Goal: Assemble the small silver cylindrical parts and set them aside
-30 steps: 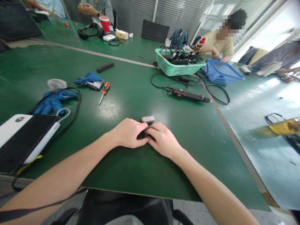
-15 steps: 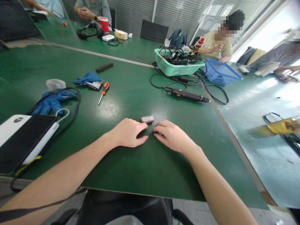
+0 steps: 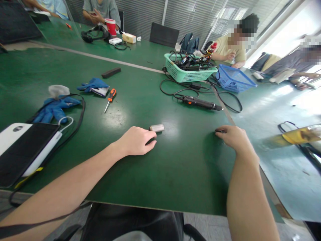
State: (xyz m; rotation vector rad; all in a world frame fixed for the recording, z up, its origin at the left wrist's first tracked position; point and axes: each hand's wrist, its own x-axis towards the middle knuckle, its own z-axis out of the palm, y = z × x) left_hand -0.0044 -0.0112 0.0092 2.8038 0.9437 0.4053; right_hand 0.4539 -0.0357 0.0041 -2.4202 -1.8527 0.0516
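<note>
On the green table lies a short silver metal cylinder on its side. My left hand rests just in front of it, thumb and fingers apart, with the fingertips close against the cylinder's near side; whether they touch it I cannot tell. Well off to the right, near the table seam, my right hand is closed in a pinch low over the surface. A small dark piece shows between its fingertips, too covered to name.
A corded electric screwdriver lies ahead of my right hand. Behind it stand a green basket of tools and a blue basket. An orange-handled screwdriver, blue gloves and a white-and-black device lie left. Several people sit around.
My right hand has moved far to the right, away from the cylinder and my left hand, with the small dark piece in its fingers. My left hand and the cylinder have hardly moved.
</note>
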